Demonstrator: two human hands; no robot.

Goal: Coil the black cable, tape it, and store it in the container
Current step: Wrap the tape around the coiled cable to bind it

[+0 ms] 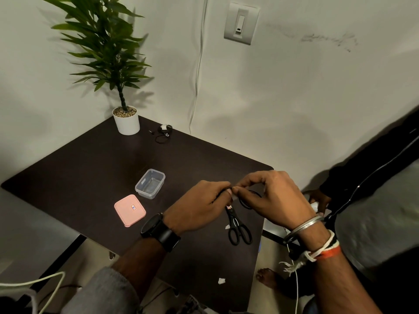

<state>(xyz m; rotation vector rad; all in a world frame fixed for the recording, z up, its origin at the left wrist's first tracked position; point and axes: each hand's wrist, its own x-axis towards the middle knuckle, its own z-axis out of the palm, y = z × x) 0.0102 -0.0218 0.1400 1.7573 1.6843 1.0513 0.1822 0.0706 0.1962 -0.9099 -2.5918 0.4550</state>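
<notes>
Above the dark table (pixel 95 168), my left hand (pixel 199 207) and my right hand (pixel 272 198) meet fingertip to fingertip, both pinching a small coil of black cable (pixel 248 201). A loop of the coil hangs under my right palm. A bit of white tape shows between the fingertips, mostly hidden. The clear plastic container (pixel 150 183) stands open and empty to the left of my hands. Its pink lid (pixel 129 210) lies flat beside it, nearer to me.
Black scissors (pixel 238 227) lie on the table just below my hands. A potted plant (pixel 125 118) and another small black cable bundle (pixel 163 132) sit at the far corner. Another person's hand (pixel 317 200) is at the table's right edge. White paper scraps (pixel 221 281) lie near me.
</notes>
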